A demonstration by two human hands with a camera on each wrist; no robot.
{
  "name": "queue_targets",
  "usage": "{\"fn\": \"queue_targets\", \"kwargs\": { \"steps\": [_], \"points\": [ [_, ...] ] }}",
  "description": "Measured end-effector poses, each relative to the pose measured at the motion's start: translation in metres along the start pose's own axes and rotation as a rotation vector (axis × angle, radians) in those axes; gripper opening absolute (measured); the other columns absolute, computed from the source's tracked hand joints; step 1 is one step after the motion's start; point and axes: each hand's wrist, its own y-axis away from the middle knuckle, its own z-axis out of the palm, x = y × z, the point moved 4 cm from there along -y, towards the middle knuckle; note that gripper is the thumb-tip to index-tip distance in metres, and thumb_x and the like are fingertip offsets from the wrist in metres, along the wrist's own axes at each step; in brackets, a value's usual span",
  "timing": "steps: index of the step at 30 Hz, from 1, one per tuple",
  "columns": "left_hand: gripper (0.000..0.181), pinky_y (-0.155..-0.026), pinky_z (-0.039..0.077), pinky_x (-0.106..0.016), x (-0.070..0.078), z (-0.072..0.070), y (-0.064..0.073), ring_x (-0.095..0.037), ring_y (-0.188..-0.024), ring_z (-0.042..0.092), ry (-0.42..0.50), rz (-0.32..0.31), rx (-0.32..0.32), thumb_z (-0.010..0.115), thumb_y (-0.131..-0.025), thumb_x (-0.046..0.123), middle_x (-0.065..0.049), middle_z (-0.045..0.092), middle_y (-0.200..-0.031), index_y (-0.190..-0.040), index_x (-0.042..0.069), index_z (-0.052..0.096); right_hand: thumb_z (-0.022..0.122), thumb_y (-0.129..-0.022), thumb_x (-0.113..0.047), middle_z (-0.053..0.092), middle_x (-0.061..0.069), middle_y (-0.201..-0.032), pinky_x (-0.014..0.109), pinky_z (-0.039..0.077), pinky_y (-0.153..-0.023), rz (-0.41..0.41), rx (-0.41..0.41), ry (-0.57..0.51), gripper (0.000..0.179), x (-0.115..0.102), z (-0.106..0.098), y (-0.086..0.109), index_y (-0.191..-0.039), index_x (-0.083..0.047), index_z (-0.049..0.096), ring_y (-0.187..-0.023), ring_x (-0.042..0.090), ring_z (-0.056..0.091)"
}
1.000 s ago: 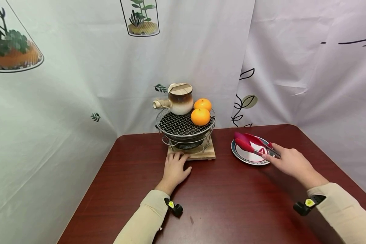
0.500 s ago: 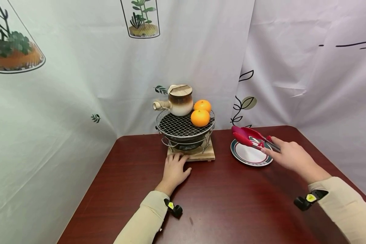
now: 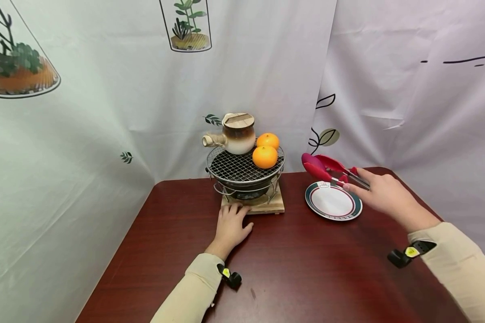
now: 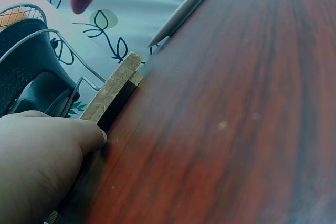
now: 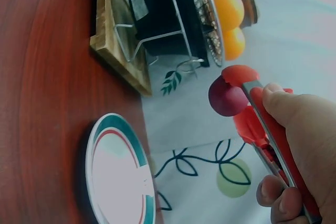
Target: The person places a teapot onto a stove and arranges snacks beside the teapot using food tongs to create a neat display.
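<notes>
In the head view my right hand (image 3: 388,194) grips red-tipped tongs (image 3: 318,172) above the right side of the table. Between the tong heads sits a smooth purple-red rounded thing (image 5: 226,98); its exact kind I cannot tell. Below it lies a white plate (image 3: 332,201) with a green and red rim, bare on top. My left hand (image 3: 229,228) rests its fingers on the front edge of a wooden board (image 3: 266,207), thumb spread aside. On that board stands a small round grill (image 3: 238,170), bearing two oranges (image 3: 265,157) and a lidded clay pot (image 3: 239,137).
The pot's side handle (image 3: 213,139) juts left beyond the grill's rim. White printed curtains (image 3: 266,67) hang behind and on both sides of the dark red table (image 3: 291,269).
My right hand has raised the tongs with the purple-red thing up off the plate, slightly to the left. My left hand has stayed on the board's edge.
</notes>
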Motion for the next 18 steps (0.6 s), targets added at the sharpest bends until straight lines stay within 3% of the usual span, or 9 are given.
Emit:
{"fn": "queue_targets", "kwargs": {
  "steps": [6, 18],
  "points": [
    [0.044, -0.103, 0.037, -0.056, 0.000, 0.000, 0.000, -0.034, -0.113, 0.050, -0.008, -0.002, -0.004, 0.077, -0.084, 0.038, -0.008, 0.058, -0.126, -0.125, 0.024, 0.068, 0.055, -0.095, -0.062, 0.058, 0.034, -0.128, 0.067, 0.047, -0.088, -0.024, 0.015, 0.010, 0.085, -0.007, -0.008, -0.003, -0.148, 0.004, 0.043, -0.108, 0.051, 0.058],
    [0.043, -0.104, 0.037, -0.056, 0.001, -0.002, 0.001, -0.035, -0.114, 0.050, 0.003, -0.009, -0.014, 0.076, -0.085, 0.038, -0.009, 0.058, -0.127, -0.125, 0.023, 0.067, 0.052, -0.092, -0.069, 0.066, 0.027, -0.114, 0.062, 0.049, -0.080, -0.026, 0.052, -0.038, 0.083, -0.025, -0.027, -0.009, -0.147, -0.007, 0.047, -0.098, 0.047, 0.062]
  ]
}}
